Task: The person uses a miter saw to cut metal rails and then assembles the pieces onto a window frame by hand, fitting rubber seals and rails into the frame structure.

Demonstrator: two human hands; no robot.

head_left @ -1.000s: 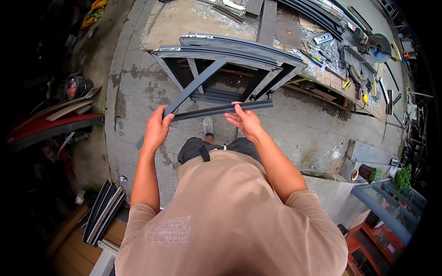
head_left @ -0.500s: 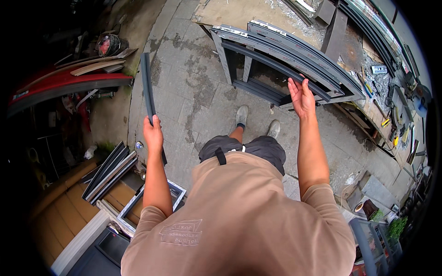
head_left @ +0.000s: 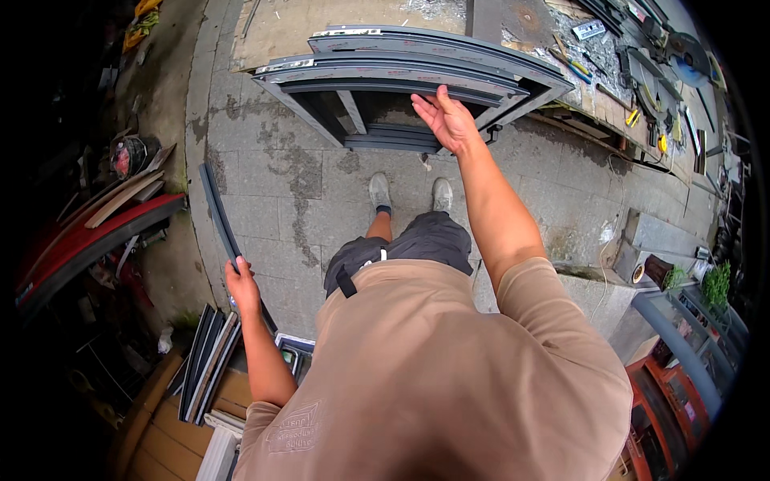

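My left hand (head_left: 243,287) is closed around a long dark grey profile strip (head_left: 218,210). The strip slants from the paving at the upper left, past my wrist, and down beside my forearm. Over on the right, my right hand (head_left: 447,122) is raised with its palm turned up and its fingers stretched out. Its thumb and fingertips are at the lower edge of a dark grey bar (head_left: 377,85) along the front of a grey window frame (head_left: 353,73). Whether they press on the bar is hard to tell. Behind it leans a second window frame (head_left: 417,42).
A workbench (head_left: 545,32) beyond the frames carries pliers (head_left: 576,66), scraps and a saw blade (head_left: 691,58). Several cut profiles (head_left: 210,361) are stacked at the lower left. Wooden boards lie by a red curved panel (head_left: 104,240). Grey paving (head_left: 265,196) runs under my feet.
The view has turned, so the frames and bench now sit further left and higher. My left hand has gone lower in view with the strip. The right hand stays beside the frame's bar.
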